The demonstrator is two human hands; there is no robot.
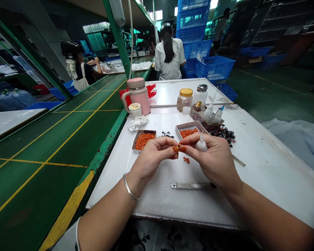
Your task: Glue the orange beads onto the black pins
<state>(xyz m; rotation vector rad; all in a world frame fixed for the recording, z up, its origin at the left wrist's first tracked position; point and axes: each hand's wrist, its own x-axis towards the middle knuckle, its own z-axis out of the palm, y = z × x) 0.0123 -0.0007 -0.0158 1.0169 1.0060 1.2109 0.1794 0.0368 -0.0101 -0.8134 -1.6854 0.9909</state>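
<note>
Forearms over foam tabletop; left hand, right hand fingers clamped on tiny orange piece, squeeze bottle beside.

We've got rough matt white foam sheet on the desk, a thin metal tray near its far edge, glossy pink flask, smooth white plastic squeeze bottle.

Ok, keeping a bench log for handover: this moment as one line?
left hand: tiny orange piece | right hand: white squeeze bottle | near: shallow tray

2 hands, 2 orange-bead trays, 1 pink flask, 1 silver bangle
</note>
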